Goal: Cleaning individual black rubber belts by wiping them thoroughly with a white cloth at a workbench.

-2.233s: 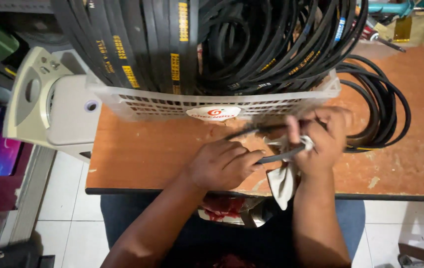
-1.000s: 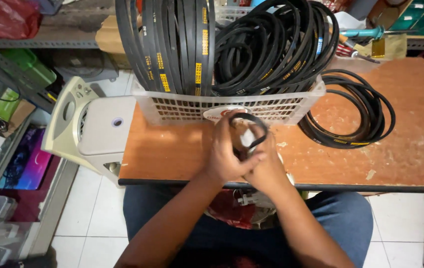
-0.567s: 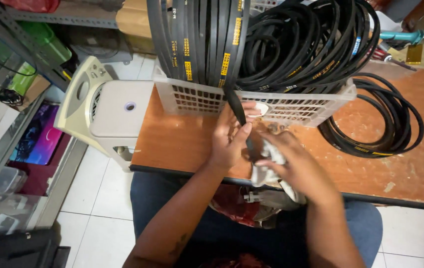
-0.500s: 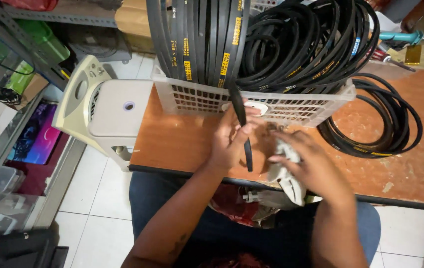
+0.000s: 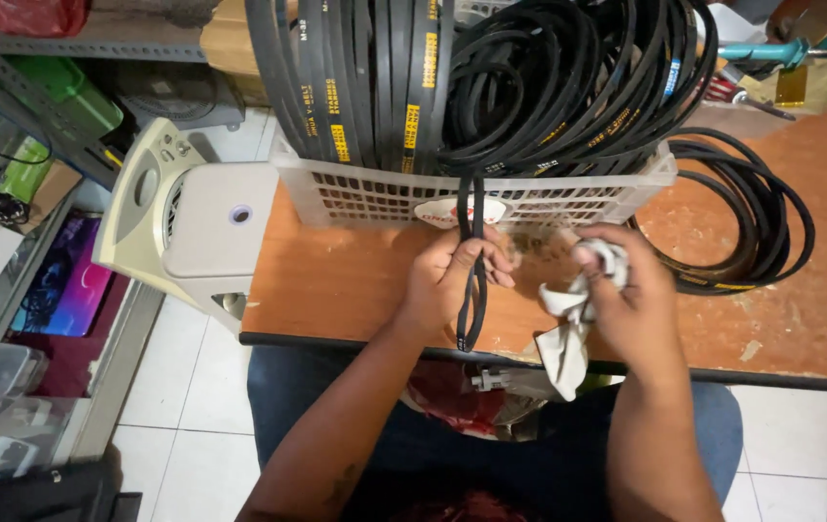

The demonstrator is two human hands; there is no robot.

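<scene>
— 2 hands are working over the orange table (image 5: 336, 290) — what is each one gripping?

— Left hand (image 5: 447, 280) is closing around a narrow black belt (image 5: 472, 261), fingers wrapped round it; the belt is hanging as a flattened loop from the basket's front edge down past the table edge. Right hand (image 5: 626, 300) is bunching a pale cloth (image 5: 568, 329) in a closed fist, with the cloth's tail dangling toward the lap.

— And the container?

— 1 white slotted plastic basket (image 5: 375, 193) is sitting at the back of the table, just beyond both hands. It is holding many black belts: flat ones with yellow labels (image 5: 336, 87) standing upright on the left, thinner round coils (image 5: 568, 87) crowding the right.

— Anything lying outside it?

— 1 coil of black belts (image 5: 762, 222) is lying flat on the table, just beside the basket's right end. A cream-coloured appliance (image 5: 181, 232) is standing on the floor, against the table's left end.
</scene>
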